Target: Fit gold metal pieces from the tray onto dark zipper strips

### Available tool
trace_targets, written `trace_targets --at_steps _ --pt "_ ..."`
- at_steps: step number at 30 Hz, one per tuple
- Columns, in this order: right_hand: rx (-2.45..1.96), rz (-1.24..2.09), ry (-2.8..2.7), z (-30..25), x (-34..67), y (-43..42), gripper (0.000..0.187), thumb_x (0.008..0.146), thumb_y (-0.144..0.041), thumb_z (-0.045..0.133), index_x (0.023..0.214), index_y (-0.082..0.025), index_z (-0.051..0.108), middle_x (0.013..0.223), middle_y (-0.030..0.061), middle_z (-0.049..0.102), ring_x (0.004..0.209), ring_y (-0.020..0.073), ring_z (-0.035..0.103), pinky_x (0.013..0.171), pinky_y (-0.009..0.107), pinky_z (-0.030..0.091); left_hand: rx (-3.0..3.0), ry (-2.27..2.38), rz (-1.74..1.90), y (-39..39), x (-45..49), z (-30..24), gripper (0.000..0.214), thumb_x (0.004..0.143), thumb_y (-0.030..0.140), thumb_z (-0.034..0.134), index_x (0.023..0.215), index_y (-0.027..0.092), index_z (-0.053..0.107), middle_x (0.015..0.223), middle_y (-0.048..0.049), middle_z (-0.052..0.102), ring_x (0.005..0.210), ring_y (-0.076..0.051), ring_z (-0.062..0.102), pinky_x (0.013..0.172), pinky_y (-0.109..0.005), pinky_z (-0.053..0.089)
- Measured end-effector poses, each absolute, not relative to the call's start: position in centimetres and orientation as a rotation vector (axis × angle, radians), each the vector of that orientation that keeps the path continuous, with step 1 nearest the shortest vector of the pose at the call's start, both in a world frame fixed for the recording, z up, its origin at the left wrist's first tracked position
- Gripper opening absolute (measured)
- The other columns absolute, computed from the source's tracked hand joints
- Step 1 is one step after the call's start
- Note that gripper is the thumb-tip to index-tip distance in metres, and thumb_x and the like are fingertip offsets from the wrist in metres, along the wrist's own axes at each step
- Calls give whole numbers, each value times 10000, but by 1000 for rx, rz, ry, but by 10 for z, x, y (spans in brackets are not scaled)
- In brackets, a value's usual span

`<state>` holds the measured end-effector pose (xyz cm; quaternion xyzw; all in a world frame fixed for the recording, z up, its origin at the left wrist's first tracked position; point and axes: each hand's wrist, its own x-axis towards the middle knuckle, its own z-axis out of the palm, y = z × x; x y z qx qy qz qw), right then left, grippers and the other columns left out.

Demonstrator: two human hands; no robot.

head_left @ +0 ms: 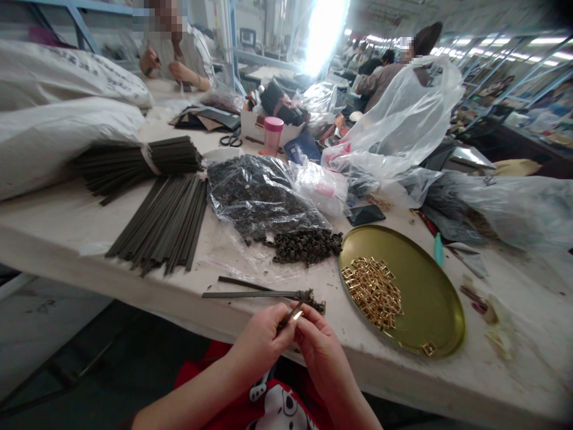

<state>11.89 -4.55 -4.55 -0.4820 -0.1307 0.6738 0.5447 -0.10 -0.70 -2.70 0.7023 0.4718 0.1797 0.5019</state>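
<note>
One dark strip [290,316] sits pinched in left hand [265,329]; right hand [319,339] pinches gold piece [298,315], mostly hidden; writing [92,70] on white sack [40,68] too blurred to read.

Narrow passage between right hand [319,337] and gold tray [425,286], dark loop pile [308,246] blocking beyond, loose strips [163,224] obstructing far left.

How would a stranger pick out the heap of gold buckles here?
On the pale table, look to the right of the right hand for the big round olive-gold tray. The heap of gold buckles lies on its left side, shining gold where the neighbouring heap of small pieces is dark.
</note>
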Motion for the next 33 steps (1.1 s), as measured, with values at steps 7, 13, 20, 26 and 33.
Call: trace_targets --at_steps 7,13,20,26,33 --pt "-1223 1533 -439 -50 119 -48 271 712 -222 629 981 -199 643 884 18 677 795 152 581 728 255 443 1709 1162 468 -14 0 -33 212 838 287 391 683 177 483 640 7 506 619 -141 464 568 -229 327" --pt "-1217 1512 -446 -57 120 -49 304 735 -290 642 1030 -224 605 916 7 655 767 134 571 699 242 444 1646 1154 485 -12 -1 -31 213 840 286 393 693 168 493 637 18 493 602 -126 457 559 -222 326" --pt "-1245 1437 -419 -55 117 -50 310 724 -304 659 1007 -221 563 838 -2 624 691 120 554 619 225 446 1633 1178 444 -13 -1 -32 222 827 288 412 632 183 400 590 41 441 565 -113 411 525 -218 285" --pt "-1370 1178 -678 -55 114 -53 199 723 -321 658 836 -200 547 739 -14 572 680 129 535 622 235 452 1556 1166 487 -12 0 -33 220 840 316 384 664 185 401 602 44 418 568 -112 393 522 -218 289" --pt "-1346 1081 -709 -57 112 -53 182 726 -330 650 808 -204 546 798 -1 598 758 149 572 708 275 465 1537 1179 523 -15 1 -35 239 844 342 372 682 178 436 612 33 439 575 -118 403 532 -226 305"
